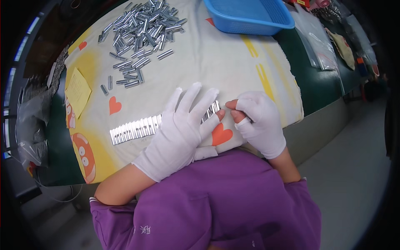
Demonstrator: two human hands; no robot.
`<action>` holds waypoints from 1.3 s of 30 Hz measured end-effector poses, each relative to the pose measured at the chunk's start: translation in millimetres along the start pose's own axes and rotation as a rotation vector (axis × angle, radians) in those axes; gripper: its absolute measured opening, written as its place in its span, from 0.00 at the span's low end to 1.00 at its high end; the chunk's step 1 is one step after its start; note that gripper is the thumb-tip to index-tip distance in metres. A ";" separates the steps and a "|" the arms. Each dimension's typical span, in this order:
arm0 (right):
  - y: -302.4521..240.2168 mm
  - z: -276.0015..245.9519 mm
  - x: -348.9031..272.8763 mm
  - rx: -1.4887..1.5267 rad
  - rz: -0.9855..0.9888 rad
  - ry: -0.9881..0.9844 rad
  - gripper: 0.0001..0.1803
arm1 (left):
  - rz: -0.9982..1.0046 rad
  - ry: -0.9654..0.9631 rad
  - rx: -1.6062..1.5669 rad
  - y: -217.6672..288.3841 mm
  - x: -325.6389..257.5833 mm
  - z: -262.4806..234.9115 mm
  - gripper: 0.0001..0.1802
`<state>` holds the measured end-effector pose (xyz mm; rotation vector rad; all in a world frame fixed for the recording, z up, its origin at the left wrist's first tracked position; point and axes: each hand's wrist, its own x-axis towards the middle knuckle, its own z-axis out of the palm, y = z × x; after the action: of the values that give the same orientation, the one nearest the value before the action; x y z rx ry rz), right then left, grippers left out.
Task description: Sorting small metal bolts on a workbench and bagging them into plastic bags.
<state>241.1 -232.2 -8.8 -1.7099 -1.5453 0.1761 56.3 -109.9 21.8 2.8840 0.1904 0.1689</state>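
Left hand (183, 125) lay spread over the near row of metal pieces (137, 129), right hand (259, 121) curled beside its right end, pinch unclear; light, even pressure seemed best for alignment.

A cloth (216, 66) lies on the table (310, 93). On its far left part sits a heap of metal cylinders (146, 31), with a few strays at the heap's near side. The plastic basket (246, 26) stands right of the heap, at the cloth's far right. Nearer the person, a row of metal cylinders (139, 128) runs left to right; the left hand (179, 129) is over its right part, the right hand (260, 121) just beyond its right end. A paper note (78, 92) lies at the cloth's left edge, and plastic bags (321, 50) lie right of the basket.
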 end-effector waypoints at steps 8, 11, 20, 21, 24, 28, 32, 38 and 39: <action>-2.4 -0.8 4.6 0.024 0.017 -0.051 0.08 | -0.079 0.001 0.010 -14.1 -27.5 -13.1 0.39; -8.1 0.2 3.1 0.045 0.098 -0.059 0.08 | -0.119 -0.019 0.035 -18.8 -43.6 -18.8 0.37; -5.2 0.4 -3.3 0.006 0.042 -0.065 0.11 | -0.279 -0.030 0.080 -28.7 -94.6 -17.2 0.37; -4.6 1.1 -4.7 0.022 0.033 -0.069 0.11 | -0.288 -0.018 0.081 -30.3 -99.3 -16.0 0.37; -5.3 0.6 -7.3 0.065 0.088 -0.087 0.12 | -0.368 0.049 0.049 -30.9 -110.5 -9.5 0.36; -8.2 -0.2 -8.1 0.090 0.166 -0.110 0.12 | -0.459 0.028 0.089 -31.7 -127.0 -13.6 0.34; -10.4 1.6 -7.8 0.069 0.164 -0.111 0.11 | -0.550 0.076 0.114 -38.6 -151.0 -13.3 0.33; -11.4 2.1 -6.9 0.014 0.154 -0.111 0.10 | -0.649 0.123 0.150 -45.9 -182.7 -18.8 0.30; -12.2 1.5 -6.6 0.023 0.149 -0.111 0.10 | -0.680 0.170 0.149 -46.3 -188.0 -18.8 0.30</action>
<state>229.2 -238.2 -4.8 -1.8239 -1.4888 0.3697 -136.6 -88.0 9.8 2.7544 1.2275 0.2746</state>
